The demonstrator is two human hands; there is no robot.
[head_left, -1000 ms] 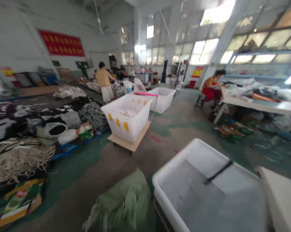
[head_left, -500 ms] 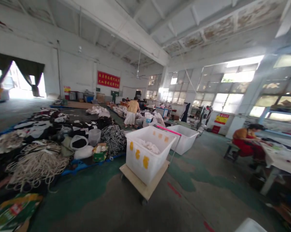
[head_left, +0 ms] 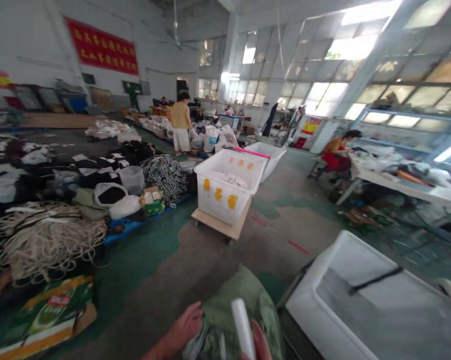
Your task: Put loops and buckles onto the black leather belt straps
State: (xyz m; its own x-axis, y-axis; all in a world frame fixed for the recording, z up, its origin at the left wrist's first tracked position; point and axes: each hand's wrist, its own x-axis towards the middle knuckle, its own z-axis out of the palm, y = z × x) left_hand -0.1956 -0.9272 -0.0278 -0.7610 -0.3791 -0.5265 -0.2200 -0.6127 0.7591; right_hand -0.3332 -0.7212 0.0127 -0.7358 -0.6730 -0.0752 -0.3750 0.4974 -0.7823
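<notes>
At the bottom middle stands a green woven sack, its top bunched up. My left hand reaches to the sack's left side with fingers stretched out, somewhat blurred; whether it touches the sack I cannot tell. My right hand is closed round a white roll that points upward in front of the sack. The frame's lower edge cuts off much of this hand. Something pale, perhaps plastic, shows below my left hand at the sack's edge.
To the right stands a large white tub with a black strap. Ahead, another white tub rests on a wheeled board. Cord bundles and a green printed bag lie left. One person stands beyond; another sits at a table.
The view has turned down and to the right. Both hands, the green sack and the white roll have come into view, and more of the near right tub shows.
</notes>
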